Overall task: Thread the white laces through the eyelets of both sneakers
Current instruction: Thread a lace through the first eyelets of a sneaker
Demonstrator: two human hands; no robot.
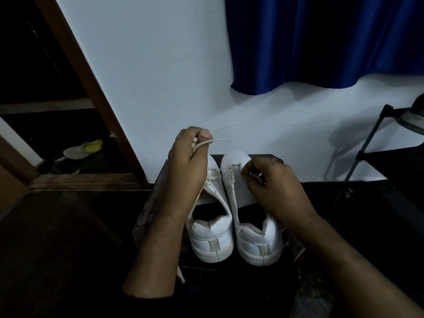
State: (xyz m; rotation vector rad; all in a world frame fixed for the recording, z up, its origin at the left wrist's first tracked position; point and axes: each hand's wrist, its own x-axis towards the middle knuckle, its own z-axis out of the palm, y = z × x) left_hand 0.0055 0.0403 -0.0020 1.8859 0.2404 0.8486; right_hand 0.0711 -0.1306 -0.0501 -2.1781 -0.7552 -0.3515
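Two white sneakers stand side by side on a dark surface, heels toward me: the left sneaker (212, 235) and the right sneaker (257, 239). My left hand (187, 161) is raised above the left sneaker and pinches both ends of a white lace (220, 134), whose tips stick out to the right. Some lacing shows on the left sneaker's front. My right hand (273, 187) rests on the right sneaker's tongue area with fingers curled near the front eyelets; what it holds is hidden.
A white wall (160, 88) rises just behind the shoes, with a blue curtain (321, 42) at upper right. A black metal rack (367, 152) stands at right. At left a wooden door frame (91, 99) opens onto a dark area with other shoes (80, 150).
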